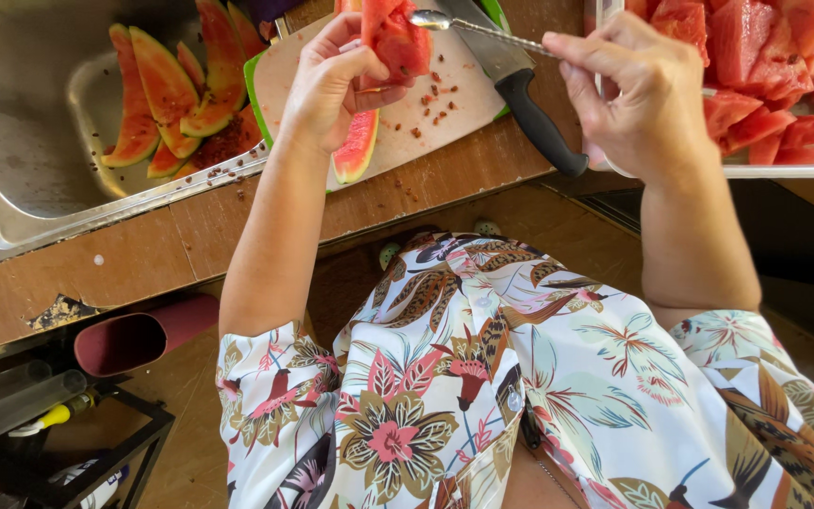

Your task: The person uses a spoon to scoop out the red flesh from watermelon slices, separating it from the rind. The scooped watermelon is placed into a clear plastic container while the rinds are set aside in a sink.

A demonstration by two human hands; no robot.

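Two hands at work on a watermelon slice [390,42] above the cutting board [445,104].
My left hand [327,80] pinches the slice over the board; my right hand [638,94] grips a spoon [482,28], its bowl touching the flesh. A black-handled knife [539,118] lies on the board, and rinds [176,90] sit in the steel tray [21,179] on the bench [237,221].

Red flesh and green rind are shown by the slice [383,66]; a silver spoon [468,25], black knife handle [541,123], green-edged board [426,104] (red-speckled) and floral shirt [482,396] are seen
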